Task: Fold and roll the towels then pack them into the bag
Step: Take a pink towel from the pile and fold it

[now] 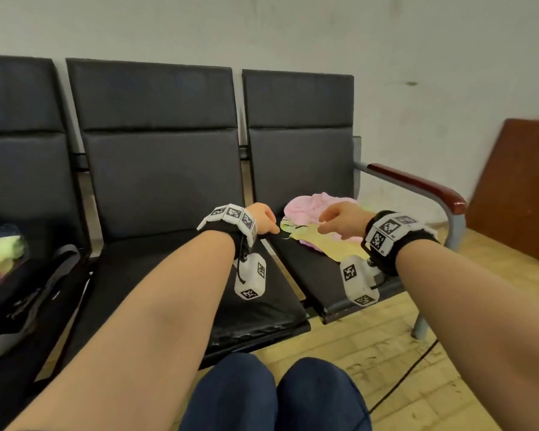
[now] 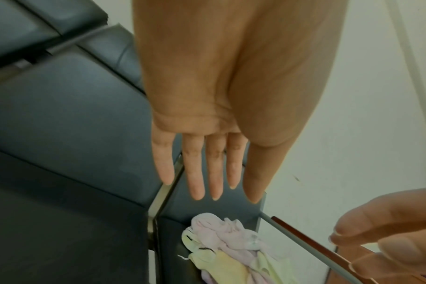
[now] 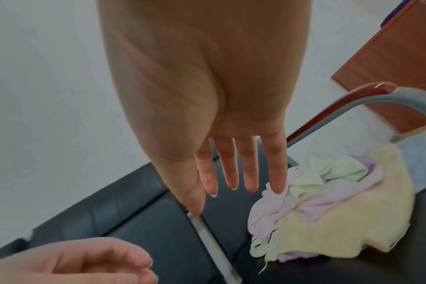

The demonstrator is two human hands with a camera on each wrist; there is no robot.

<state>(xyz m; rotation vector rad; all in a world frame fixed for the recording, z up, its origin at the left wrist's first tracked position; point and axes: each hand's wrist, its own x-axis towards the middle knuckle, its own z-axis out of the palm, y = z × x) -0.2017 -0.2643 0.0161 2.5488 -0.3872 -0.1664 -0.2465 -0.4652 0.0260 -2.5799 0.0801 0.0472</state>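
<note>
From the head view, both forearms are seen stretched out toward the right-hand seat (image 1: 333, 269) of a row of black padded chairs. A loose heap of towels (image 1: 318, 219), pink over pale yellow and green, is piled on that seat beside the wooden armrest (image 1: 417, 185). The left hand (image 1: 262, 217) is held just left of the heap, over the gap between the seats, fingers bent downward and hidden behind the knuckles, nothing gripped. The right hand (image 1: 343, 220) is poised above the heap, fingers loosely drooping, nothing held. At the far left, a dark bag (image 1: 28, 293) is seen lying open on another seat, with rolled towels (image 1: 0, 256) in green, yellow and pink tucked inside.

Over to the left wrist view: the left hand (image 2: 207, 115) is shown with fingers (image 2: 195, 173) straight and slightly spread, empty, above the metal bar between the seats. The crumpled heap of towels (image 2: 221, 244) is seen beyond the fingertips, untouched.

In the right wrist view, the right hand (image 3: 219, 115) is likewise extended with fingers (image 3: 250, 169) straight and apart, and whether the little fingertip touches the heap of towels (image 3: 328, 207) cannot be told. The left hand (image 3: 85, 263) appears at the lower left, loosely curled, holding nothing.
</note>
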